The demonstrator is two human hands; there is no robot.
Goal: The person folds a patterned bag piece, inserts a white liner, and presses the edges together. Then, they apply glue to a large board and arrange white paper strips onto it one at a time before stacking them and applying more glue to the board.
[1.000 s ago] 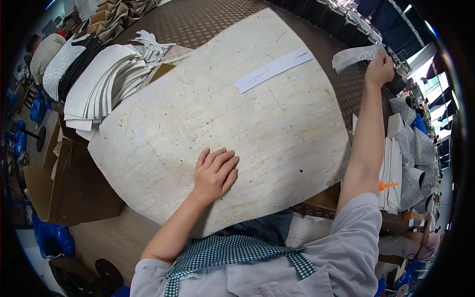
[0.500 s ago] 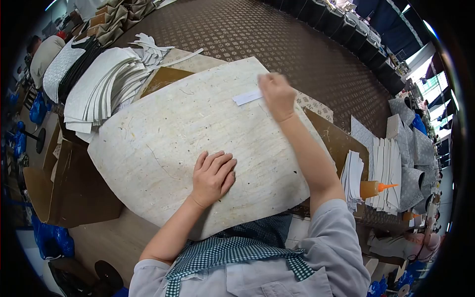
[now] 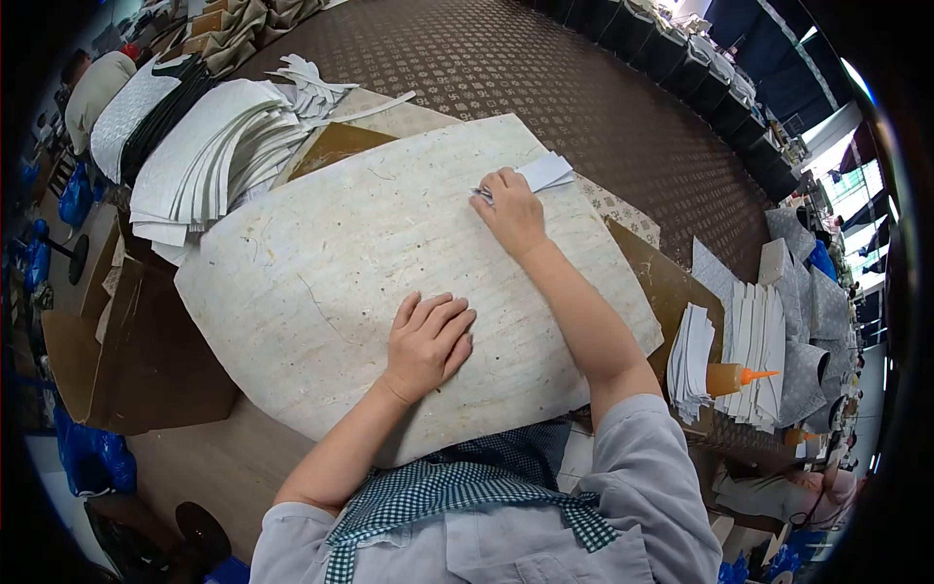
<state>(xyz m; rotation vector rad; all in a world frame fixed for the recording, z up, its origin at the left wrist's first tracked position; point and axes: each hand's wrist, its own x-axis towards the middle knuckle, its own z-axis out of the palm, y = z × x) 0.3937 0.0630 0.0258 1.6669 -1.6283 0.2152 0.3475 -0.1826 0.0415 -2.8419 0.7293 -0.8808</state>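
A large pale board (image 3: pixel 321 282) with specks and loose threads lies before me. My left hand (image 3: pixel 428 341) rests palm down on its near part, fingers stretched out and holding nothing. At the far right part of the board, my right hand (image 3: pixel 511 209) has its fingers curled over the left end of a few flat white strips (image 3: pixel 547 172). The other end of the strips sticks out to the right of the hand. My fingertips partly hide the gripped end.
Left of the board are stacked white curved sheets (image 3: pixel 209 161) and a cardboard box (image 3: pixel 146 341). To the right lie white strip piles (image 3: pixel 689 360) and a glue bottle with an orange nozzle (image 3: pixel 725 379). A person (image 3: pixel 97 88) bends at far left.
My right hand has moved left and slightly down, from the strips' right side onto their left end. The strips now show on its right. My left hand stays on the board.
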